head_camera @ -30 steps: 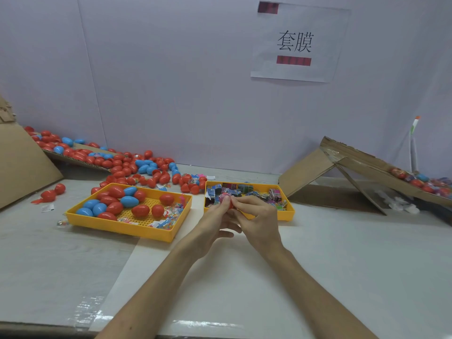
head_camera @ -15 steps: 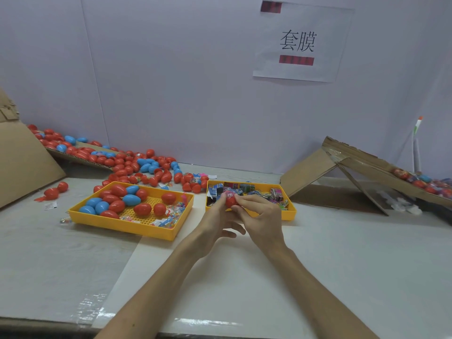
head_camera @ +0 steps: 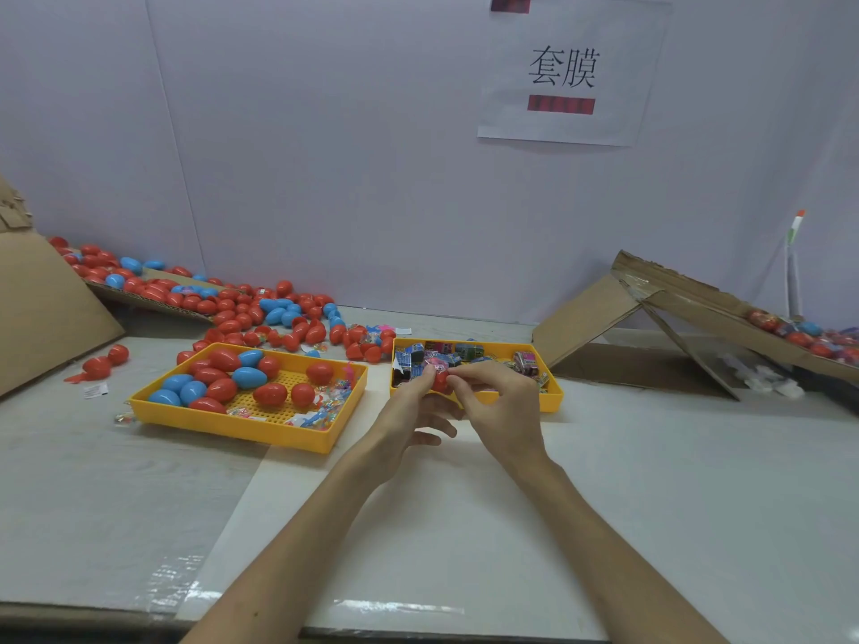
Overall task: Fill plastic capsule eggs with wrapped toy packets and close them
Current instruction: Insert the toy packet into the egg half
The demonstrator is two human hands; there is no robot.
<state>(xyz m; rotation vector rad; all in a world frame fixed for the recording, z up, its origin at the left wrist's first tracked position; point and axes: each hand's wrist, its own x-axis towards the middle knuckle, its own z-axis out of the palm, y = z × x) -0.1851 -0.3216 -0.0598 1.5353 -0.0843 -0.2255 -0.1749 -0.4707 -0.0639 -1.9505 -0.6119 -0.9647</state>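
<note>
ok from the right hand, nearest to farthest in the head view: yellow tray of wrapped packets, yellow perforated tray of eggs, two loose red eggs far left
1. Yellow plastic tray of wrapped toy packets, just behind right hand.
2. Yellow perforated egg tray, leftward.
3. Two loose red plastic eggs, far left.

One red egg [head_camera: 439, 379] is pinched between the left hand [head_camera: 409, 411] and the right hand [head_camera: 502, 406]. Just past it, at 12 o'clock, the shiny toy packets [head_camera: 465, 353] lie in a heap. At 9 o'clock, whole red and blue eggs [head_camera: 223, 388] lie on their sides, close together. At 10 o'clock, many more eggs [head_camera: 260, 313] are piled far back.
</note>
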